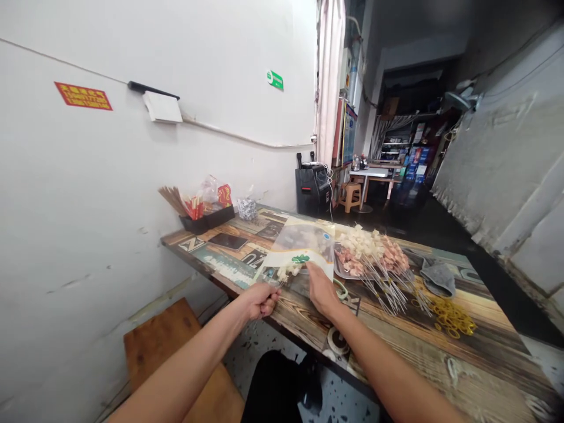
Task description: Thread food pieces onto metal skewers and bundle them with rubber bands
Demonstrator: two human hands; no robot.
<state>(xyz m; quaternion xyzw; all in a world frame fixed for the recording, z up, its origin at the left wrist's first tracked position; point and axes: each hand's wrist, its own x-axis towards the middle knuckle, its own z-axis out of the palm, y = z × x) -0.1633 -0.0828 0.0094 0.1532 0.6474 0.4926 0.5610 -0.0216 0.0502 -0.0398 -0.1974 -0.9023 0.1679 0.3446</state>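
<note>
Over the near side of the table, my left hand is closed in a fist around the thin ends of several metal skewers. Their pale food pieces lie inside a clear and white plastic bag with a green print. My right hand pinches the near edge of this bag; its fingertips are partly hidden. To the right of the bag, a metal tray bears a heap of skewers with pale and pink meat, their handles pointing toward me.
A pile of yellow rubber bands and a grey cloth lie on the table's right part. A black box with wooden sticks and red packets stands at the wall, near a phone-like dark slab. A wooden stool is below left.
</note>
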